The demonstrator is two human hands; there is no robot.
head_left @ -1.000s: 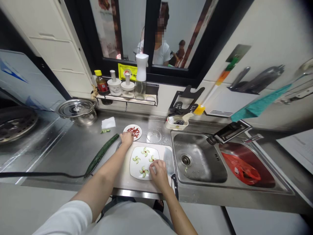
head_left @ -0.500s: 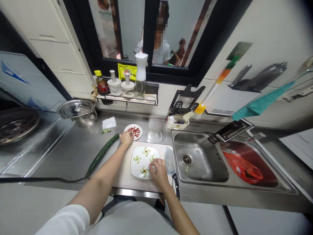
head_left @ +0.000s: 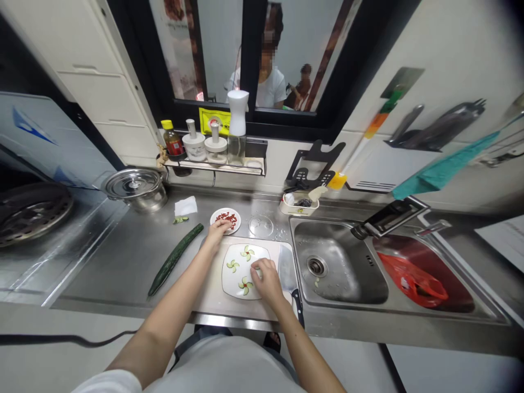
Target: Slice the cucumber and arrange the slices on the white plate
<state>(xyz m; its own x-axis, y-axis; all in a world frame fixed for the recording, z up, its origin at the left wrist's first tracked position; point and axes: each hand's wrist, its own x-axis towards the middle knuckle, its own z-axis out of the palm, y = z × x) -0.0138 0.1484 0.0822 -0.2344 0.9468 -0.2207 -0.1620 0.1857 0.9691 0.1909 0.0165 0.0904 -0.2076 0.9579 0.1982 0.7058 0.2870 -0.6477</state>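
Note:
My left hand [head_left: 216, 234] reaches over the near edge of a small white plate [head_left: 234, 230] of chopped red pieces [head_left: 230, 217]. Its fingertips are pinched at the pieces; whether one is between them is too small to see. My right hand [head_left: 268, 277] is closed over the right side of a square white plate [head_left: 230, 281], fingers bent together, with whatever they hold hidden. On this plate lie pinwheels of green-edged cucumber slices [head_left: 233, 266] with red centres; one by my right fingers is mostly covered. The square plate rests on a pale cutting board [head_left: 208, 303].
A kitchen knife [head_left: 287, 267] lies at the board's right edge, beside the sink [head_left: 339, 286]. To the left are a whole cucumber [head_left: 175, 259], a white paper [head_left: 185, 206] and a lidded steel pot [head_left: 141, 191]. A shelf holds seasoning jars [head_left: 194, 147]. Beyond the window stands a person [head_left: 270, 87].
My left fingers have shifted slightly over the small plate's red pieces. My right hand stays over the square plate, covering more of the right pinwheel. The view has shifted a little.

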